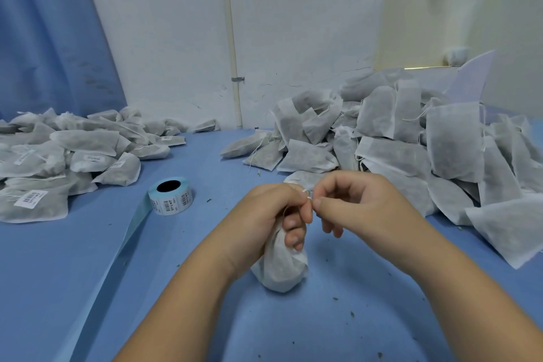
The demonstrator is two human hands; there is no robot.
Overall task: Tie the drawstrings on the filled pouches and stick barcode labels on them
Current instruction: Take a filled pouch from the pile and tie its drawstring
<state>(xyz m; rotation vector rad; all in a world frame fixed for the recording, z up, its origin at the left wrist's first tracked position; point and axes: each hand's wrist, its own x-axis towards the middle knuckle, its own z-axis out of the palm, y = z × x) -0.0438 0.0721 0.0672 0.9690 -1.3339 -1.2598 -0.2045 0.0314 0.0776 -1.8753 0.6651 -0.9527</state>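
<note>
Grips the gathered neck of the pouch (280, 267), upright on the bench (205, 288), in the left hand (264, 214), pinches the drawstring (307, 195) above it with the right hand (352, 203); likely risks a slack knot and reopened neck should the thin string slip.

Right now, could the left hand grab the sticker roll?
Probably, but not yet: the left hand grips the pouch being tied. The sticker roll sits to its left with nothing between them.
</note>
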